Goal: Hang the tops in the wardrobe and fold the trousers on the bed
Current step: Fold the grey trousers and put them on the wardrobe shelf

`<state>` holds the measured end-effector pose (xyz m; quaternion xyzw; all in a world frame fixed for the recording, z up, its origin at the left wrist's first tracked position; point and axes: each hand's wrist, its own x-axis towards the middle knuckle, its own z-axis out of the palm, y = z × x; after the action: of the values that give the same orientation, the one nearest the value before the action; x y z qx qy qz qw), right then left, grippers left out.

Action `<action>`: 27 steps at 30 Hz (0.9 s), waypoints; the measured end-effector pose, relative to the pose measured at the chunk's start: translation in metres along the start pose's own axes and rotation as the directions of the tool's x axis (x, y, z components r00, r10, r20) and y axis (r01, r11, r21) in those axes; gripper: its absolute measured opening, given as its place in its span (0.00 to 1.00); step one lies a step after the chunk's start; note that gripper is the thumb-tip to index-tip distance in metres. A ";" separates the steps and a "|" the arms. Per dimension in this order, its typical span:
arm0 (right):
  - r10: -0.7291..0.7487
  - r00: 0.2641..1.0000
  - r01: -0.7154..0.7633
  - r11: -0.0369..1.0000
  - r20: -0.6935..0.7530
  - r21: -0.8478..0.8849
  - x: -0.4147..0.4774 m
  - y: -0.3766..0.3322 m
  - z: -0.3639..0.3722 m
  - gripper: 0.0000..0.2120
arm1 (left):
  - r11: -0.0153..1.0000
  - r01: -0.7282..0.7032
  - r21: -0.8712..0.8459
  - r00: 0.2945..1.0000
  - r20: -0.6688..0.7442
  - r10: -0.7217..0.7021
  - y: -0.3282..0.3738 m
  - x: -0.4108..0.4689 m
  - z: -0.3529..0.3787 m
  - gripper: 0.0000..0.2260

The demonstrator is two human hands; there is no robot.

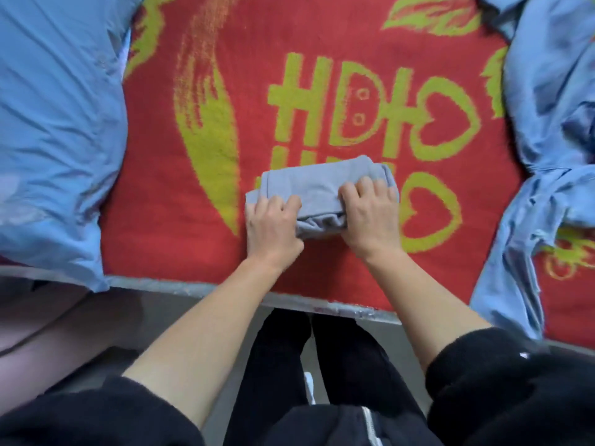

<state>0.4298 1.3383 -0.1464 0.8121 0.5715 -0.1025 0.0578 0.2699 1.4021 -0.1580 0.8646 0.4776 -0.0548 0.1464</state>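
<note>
Head view: the folded grey trousers (pixel 306 185) lie on the bed's red blanket (pixel 167 226), near its front edge. The left hand (pixel 273 226) grips the bundle's left end and the right hand (pixel 370 217) its right end, fingers curled over the fabric. Crumpled blue cloth (pixel 58 123) covers the blanket's left side, and more blue cloth (pixel 547 123) its right.

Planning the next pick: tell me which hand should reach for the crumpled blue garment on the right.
Right, probably: the right hand grips the folded grey trousers nearer that blue garment; the left hand is farther.
</note>
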 end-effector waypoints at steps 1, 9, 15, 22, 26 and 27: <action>-0.002 1.000 0.003 1.000 -0.032 0.013 -0.021 -0.001 -0.002 0.13 | 0.999 -0.029 0.022 0.999 -0.030 0.030 0.001 -0.019 -0.005 0.17; -0.330 0.911 0.364 0.925 -0.247 0.106 -0.098 -0.002 -0.041 0.16 | 0.999 -0.015 0.045 0.957 -0.289 0.028 0.011 -0.129 -0.055 0.16; -0.459 0.826 0.521 0.844 -0.329 0.130 -0.152 -0.008 -0.094 0.12 | 0.970 0.101 0.220 0.929 -0.371 -0.013 0.034 -0.213 -0.115 0.16; -0.691 0.568 0.776 0.631 -0.448 0.010 -0.209 -0.060 -0.218 0.05 | 0.873 0.390 0.292 0.838 -0.505 -0.205 0.047 -0.335 -0.220 0.18; -0.729 0.427 0.828 0.552 -0.535 -0.092 -0.250 -0.104 -0.299 0.05 | 0.794 0.549 0.261 0.768 -0.533 -0.355 0.044 -0.398 -0.298 0.24; -0.733 0.399 0.833 0.541 -0.551 -0.117 -0.263 -0.114 -0.317 0.06 | 0.774 0.576 0.264 0.755 -0.535 -0.379 0.043 -0.414 -0.316 0.24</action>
<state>0.2690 1.2028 0.2257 0.4405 0.8646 0.0649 -0.2328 0.0686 1.1416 0.2484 0.7079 0.6843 0.0118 -0.1747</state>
